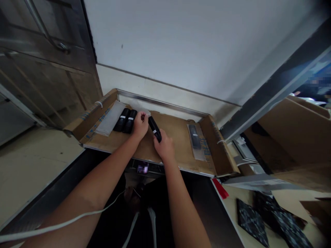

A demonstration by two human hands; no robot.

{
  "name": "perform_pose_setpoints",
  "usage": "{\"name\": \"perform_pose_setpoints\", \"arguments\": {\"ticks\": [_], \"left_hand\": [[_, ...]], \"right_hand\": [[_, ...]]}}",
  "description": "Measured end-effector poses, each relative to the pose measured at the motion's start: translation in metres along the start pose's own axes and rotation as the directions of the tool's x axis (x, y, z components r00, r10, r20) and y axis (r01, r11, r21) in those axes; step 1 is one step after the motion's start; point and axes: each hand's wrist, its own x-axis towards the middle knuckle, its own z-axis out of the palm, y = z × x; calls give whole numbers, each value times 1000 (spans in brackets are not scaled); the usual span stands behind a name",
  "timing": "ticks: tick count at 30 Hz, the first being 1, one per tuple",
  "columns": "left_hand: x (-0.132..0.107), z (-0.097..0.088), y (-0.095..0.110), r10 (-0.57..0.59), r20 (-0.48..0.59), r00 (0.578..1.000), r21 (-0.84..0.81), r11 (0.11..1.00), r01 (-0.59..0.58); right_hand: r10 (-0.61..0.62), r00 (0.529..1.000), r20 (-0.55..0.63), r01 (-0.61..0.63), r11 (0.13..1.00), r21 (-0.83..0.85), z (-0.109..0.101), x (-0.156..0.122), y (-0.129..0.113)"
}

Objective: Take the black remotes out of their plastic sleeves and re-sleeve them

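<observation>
My right hand (164, 146) grips the lower end of a black handset (155, 129), which sits tilted above the middle of the cardboard tray (178, 137). Left hand (140, 125) just beside its upper end, fingers curled narrow; cannot tell if holding anything. Two black handsets (126, 120) lie side by side near the far edge. Another, in a clear sleeve (195, 141), lies toward the right edge.

Black with a white band on the handheld device (155, 129); tan on the cardboard tray (176, 144); blue print on its flap (98, 119); red on the strip (220, 188); white-speckled black on the panel (252, 223).
</observation>
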Motion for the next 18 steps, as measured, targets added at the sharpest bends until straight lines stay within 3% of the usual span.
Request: {"name": "perform_pose_setpoints", "arguments": {"ticks": [11,18], "left_hand": [[-1,-4,2,71,49,996,43,996,-73],[-4,-4,7,128,152,980,85,986,-142]], "right_hand": [[-30,999,32,29,1000,11,-2,0,0],[39,998,-42,-29,978,207,2,6,9]]}}
